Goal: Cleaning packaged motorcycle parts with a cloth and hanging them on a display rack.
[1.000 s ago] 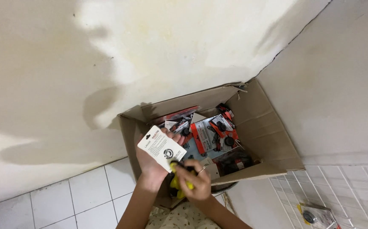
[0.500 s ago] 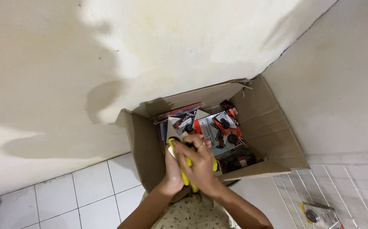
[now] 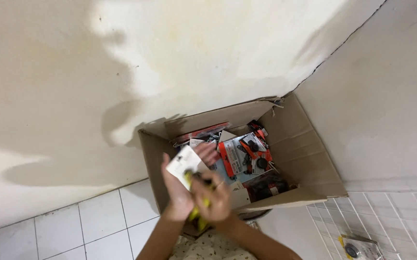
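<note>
Both hands, left hand (image 3: 178,192) and right hand (image 3: 213,197), are closed on a carded yellow-handled tool pack (image 3: 185,166), seemingly light and stiff, best gripped by its card edges.

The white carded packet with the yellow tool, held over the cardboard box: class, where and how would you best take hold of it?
Probably grip the white card's free upper-left edge, coming from the left: it sticks out flat above the left hand, while the right hand covers the yellow tool.
</note>
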